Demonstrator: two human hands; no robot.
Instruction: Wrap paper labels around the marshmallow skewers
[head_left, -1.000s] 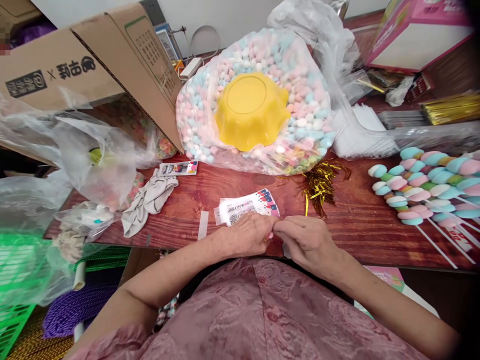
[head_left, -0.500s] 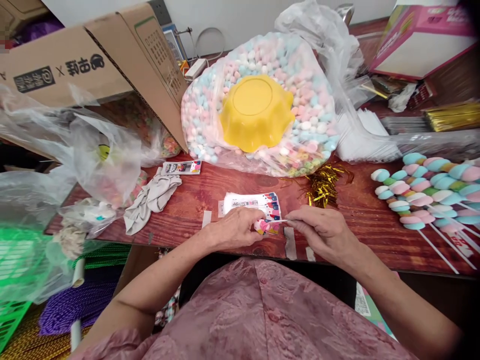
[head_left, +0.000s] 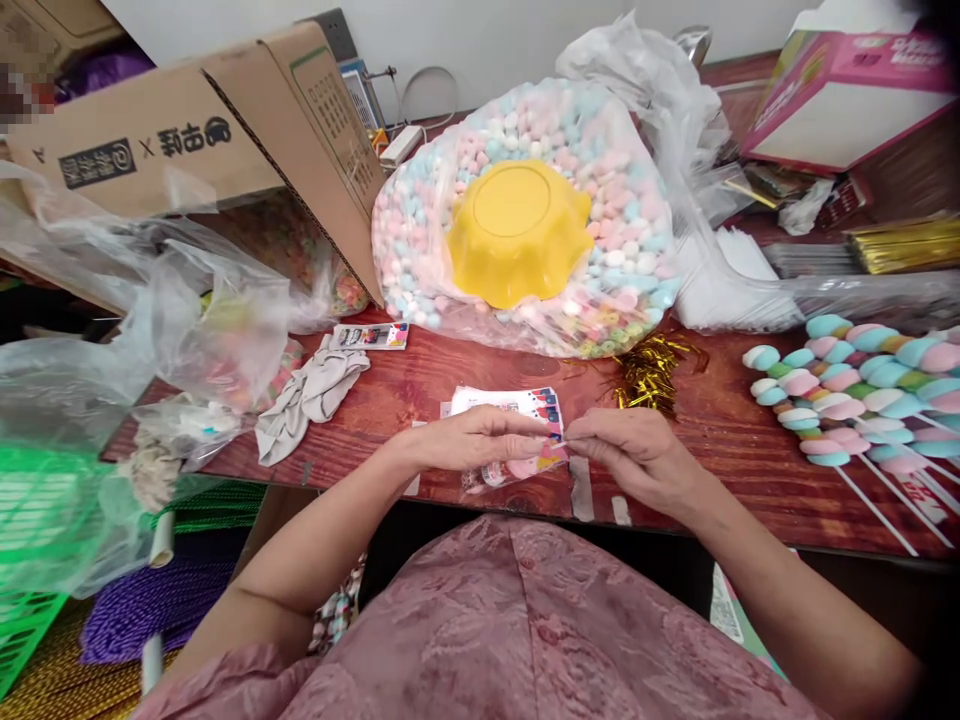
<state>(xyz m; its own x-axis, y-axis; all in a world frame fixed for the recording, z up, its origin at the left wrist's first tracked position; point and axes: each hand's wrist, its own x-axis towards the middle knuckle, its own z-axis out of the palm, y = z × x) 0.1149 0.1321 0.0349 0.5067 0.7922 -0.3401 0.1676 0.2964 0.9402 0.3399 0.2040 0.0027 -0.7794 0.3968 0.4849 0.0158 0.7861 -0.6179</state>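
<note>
My left hand (head_left: pixel 487 440) is over a small clear plastic bag with colourful print (head_left: pixel 517 468), near the table's front edge. Its fingers are straight and close together, and the thumb presses toward them with the bag's upper part at the fingertips. My right hand (head_left: pixel 634 450) pinches thumb and fingers together at the bag's right end. A thin white bit shows between the two hands; whether it is a stick or the bag's edge I cannot tell. Just behind them lies a stack of similar printed bags (head_left: pixel 517 398), partly covered by my left hand.
Behind the stack, an upturned yellow bowl (head_left: pixel 514 230) rests on a large bag of pastel marshmallows (head_left: pixel 630 220). Marshmallow skewers (head_left: pixel 847 385) lie at right, gold tinsel (head_left: pixel 651 372) nearer the middle. At left are grey cloth (head_left: pixel 311 400) and a cardboard box (head_left: pixel 322 150).
The printed bag was bunched under my left fingertips and now spreads flatter below the hand. My left hand has moved right and its fingers have straightened. My right hand shifted slightly left.
</note>
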